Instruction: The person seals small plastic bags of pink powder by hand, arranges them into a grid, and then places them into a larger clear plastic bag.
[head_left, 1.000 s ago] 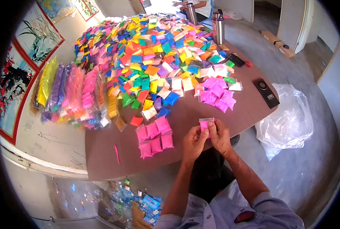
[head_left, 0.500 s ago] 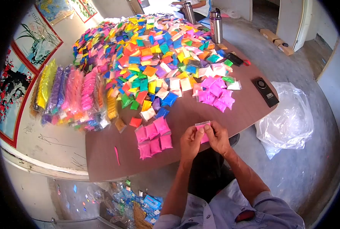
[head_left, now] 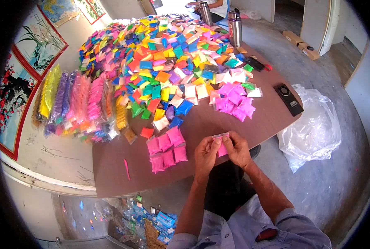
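Observation:
A small clear packet with pink contents (head_left: 222, 150) is held between my left hand (head_left: 206, 154) and my right hand (head_left: 237, 150) at the table's front edge. Both thumbs press on its upper part, and the fingers behind it are partly hidden. Left of my hands, several pink packets (head_left: 168, 156) lie in two rows on the brown table (head_left: 201, 170). Beyond my hands sits a loose pile of brighter pink-purple packets (head_left: 235, 101). A thin pink strip (head_left: 127, 169) lies near the left front edge.
A large heap of coloured packets (head_left: 164, 62) covers the far table. Long filled bags (head_left: 81, 99) stand at the left edge. A steel flask (head_left: 235, 29) and a black device (head_left: 289, 100) are on the right. A clear plastic bag (head_left: 313, 128) lies beyond. A person (head_left: 215, 9) sits behind.
Both hands have moved slightly left and down with the pink packet between them. The packets on the table look the same.

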Available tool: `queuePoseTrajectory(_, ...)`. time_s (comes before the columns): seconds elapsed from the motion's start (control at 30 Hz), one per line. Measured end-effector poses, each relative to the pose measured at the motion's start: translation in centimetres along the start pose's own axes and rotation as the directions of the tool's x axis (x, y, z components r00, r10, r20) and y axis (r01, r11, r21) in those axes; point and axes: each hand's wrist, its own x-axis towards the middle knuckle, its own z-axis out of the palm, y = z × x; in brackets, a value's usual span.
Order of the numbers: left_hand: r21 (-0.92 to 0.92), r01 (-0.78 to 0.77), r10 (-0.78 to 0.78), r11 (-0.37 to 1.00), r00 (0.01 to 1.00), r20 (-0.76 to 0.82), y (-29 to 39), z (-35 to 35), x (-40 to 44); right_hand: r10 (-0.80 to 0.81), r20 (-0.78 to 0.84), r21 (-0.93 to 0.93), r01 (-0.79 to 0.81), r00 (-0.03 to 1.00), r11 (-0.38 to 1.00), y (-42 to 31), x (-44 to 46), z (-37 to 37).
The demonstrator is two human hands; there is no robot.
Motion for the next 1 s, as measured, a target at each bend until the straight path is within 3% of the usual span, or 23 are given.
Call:
queuePoseTrajectory(0.23, -0.019, -0.111, 0.111, 0.994, 0.994, -0.019, -1.7, -0.4, 0.3, 0.016, 0.042, -0.015, -0.015, 0.999, 1.0, -0.9, 0.2, -0.3)
queuePoseTrajectory(0.37, -0.003, -0.068, 0.068, 0.998, 0.998, 0.01, -1.1, -0.3, 0.1, 0.052, 0.031, 0.139, -0.056, 0.998, 0.989, 0.1, 0.0, 0.0)
queuePoseTrajectory(0.57, 0.034, -0.069, 0.068, 0.997, 0.997, 0.018, -1.1, -0.3, 0.4, -0.048, 0.027, 0.055, 0.046, 0.999, 0.997, 0.5, 0.0, -0.1)
queuePoseTrajectory(0.7, 0.07, -0.085, 0.083, 0.994, 0.996, 0.029, -1.0, -0.4, 0.1, -0.048, 0.05, 0.015, 0.048, 0.998, 0.999, -0.5, 0.1, -0.4)
queuePoseTrajectory(0.83, 0.097, -0.103, 0.103, 0.99, 0.995, 0.007, -1.6, -0.5, 0.1, 0.017, 0.058, 0.099, -0.023, 0.998, 0.995, 0.2, 0.1, -0.3)
queuePoseTrajectory(1.0, 0.081, 0.012, -0.009, 0.997, 0.999, -0.041, -0.2, 0.2, 0.0, -0.003, 0.025, 0.092, 0.001, 1.0, 0.996, 0.6, 0.0, -0.1)
